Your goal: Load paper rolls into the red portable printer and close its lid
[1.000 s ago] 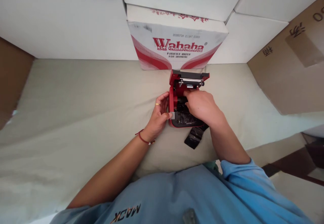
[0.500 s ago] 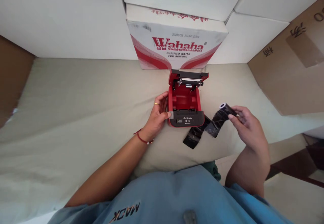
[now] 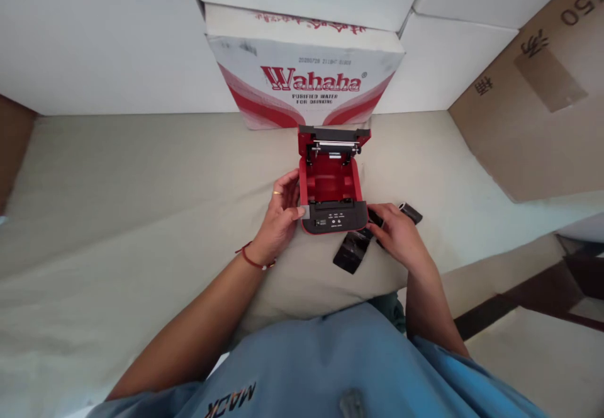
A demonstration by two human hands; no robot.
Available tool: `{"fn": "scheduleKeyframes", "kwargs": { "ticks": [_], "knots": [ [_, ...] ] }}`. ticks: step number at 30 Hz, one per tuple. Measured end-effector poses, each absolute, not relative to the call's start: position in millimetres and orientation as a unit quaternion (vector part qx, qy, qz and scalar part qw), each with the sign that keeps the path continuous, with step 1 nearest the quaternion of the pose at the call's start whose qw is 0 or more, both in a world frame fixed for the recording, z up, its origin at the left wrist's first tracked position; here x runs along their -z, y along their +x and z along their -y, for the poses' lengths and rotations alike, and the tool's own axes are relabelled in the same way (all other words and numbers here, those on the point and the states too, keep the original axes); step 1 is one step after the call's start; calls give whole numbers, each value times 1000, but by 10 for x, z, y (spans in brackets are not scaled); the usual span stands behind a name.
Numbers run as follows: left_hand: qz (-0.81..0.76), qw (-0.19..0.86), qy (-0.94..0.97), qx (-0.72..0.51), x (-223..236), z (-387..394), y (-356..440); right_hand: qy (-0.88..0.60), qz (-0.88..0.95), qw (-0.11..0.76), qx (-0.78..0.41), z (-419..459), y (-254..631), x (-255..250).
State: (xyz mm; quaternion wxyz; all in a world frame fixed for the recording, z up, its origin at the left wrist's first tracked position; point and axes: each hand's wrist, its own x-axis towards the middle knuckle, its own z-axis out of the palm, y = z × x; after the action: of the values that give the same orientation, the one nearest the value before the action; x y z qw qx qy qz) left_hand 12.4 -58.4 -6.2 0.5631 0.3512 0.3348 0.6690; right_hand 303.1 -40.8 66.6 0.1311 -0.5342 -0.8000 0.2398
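A small red and black label printer [image 3: 330, 186] stands on the pale cloth with its lid raised. Its red inner bay looks bare. My left hand [image 3: 279, 218] holds the printer's left side, thumb on the grey front corner and fingers along the wall. At the right front corner, my right hand [image 3: 392, 230] has its thumb and fingers curled against the printer, over a black strip [image 3: 350, 254]. The strip runs partly under this hand. Behind the right hand lies a black roll [image 3: 411, 212] with a white core; the fingers partly hide how strip and roll join.
A Wahaha water carton [image 3: 306, 78] stands right behind the raised lid. White boxes [image 3: 113, 46] line the back. A brown carton [image 3: 533, 90] bounds the right side. The cloth-covered surface [image 3: 155, 191] stretches left, and its front edge is near my body.
My right hand has let go of the black roll, now lying on the cloth, and moved left to the printer's corner. My left hand stays on the printer. The view has shifted slightly.
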Motion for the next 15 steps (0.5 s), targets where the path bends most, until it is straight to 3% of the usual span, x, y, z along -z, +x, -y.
{"fn": "scheduleKeyframes", "kwargs": {
  "ticks": [3, 6, 9, 12, 15],
  "knots": [
    [-332, 566, 348, -669, 61, 586, 135, -555, 802, 50, -215, 367, 2955, -687],
    [-338, 564, 356, -664, 97, 593, 137, -495, 821, 36, -284, 386, 3130, -935],
    [-346, 560, 366, -657, 133, 600, 135, -374, 849, 52, -370, 417, 3388, -1435],
    [-352, 556, 381, -650, 143, 609, 133, -306, 874, 90, -367, 394, 3419, -1891],
    [-353, 549, 397, -645, 134, 614, 129, -308, 876, 151, -340, 282, 3102, -1997]
  ]
}}
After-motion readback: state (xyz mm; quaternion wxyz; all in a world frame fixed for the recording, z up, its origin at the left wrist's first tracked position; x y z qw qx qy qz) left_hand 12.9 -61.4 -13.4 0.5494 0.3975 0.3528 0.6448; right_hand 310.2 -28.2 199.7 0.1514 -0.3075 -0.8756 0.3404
